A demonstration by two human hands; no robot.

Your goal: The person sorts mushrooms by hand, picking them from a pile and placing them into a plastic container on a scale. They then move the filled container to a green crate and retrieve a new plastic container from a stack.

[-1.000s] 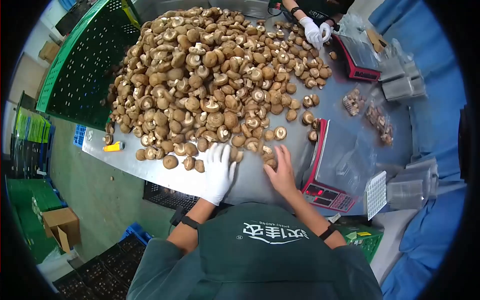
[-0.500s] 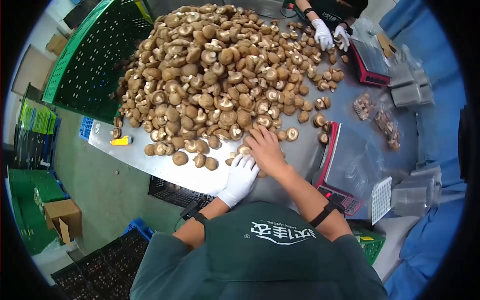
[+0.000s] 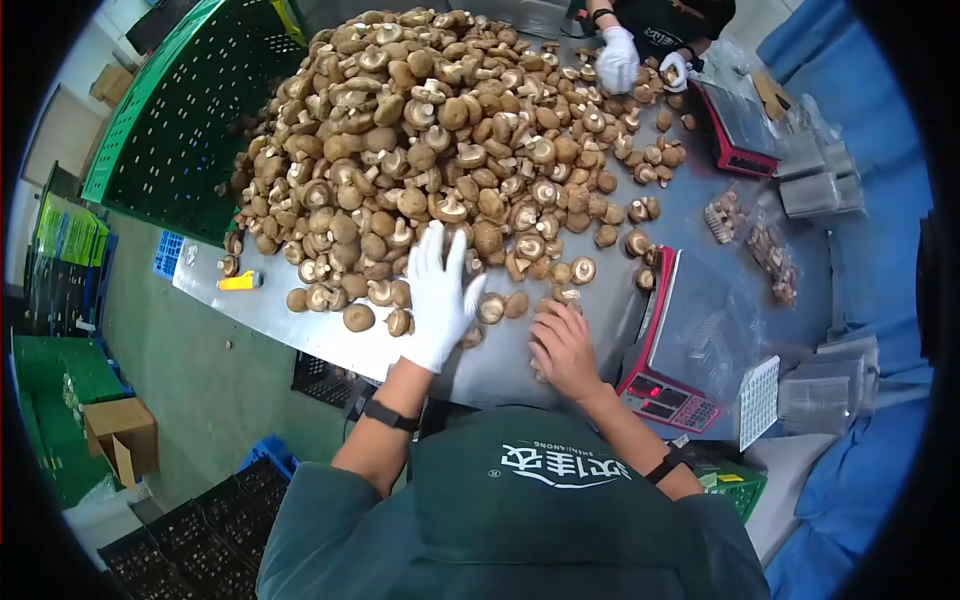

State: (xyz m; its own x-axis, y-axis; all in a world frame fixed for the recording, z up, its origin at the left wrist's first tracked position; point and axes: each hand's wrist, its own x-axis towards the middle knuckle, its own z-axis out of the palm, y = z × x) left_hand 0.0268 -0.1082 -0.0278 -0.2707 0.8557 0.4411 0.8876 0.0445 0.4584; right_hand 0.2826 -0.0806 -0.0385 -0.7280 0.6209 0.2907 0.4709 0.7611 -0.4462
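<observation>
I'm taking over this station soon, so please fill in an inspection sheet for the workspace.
Surface: metal table, largely covered.
Job's things: large mushroom pile; nearer red-framed scale at right, display lit.
Clutter: yellow object near the table's left edge; clear plastic trays stacked at right.
Left hand: white-gloved, fingers extended, at the pile's near edge.
Right hand: bare, fingers curled near loose mushrooms; grip unclear.
Cables: nothing clearly seen.
Surroundings: green crate at left; blue fabric at right; another person's gloved hands across the table.
</observation>
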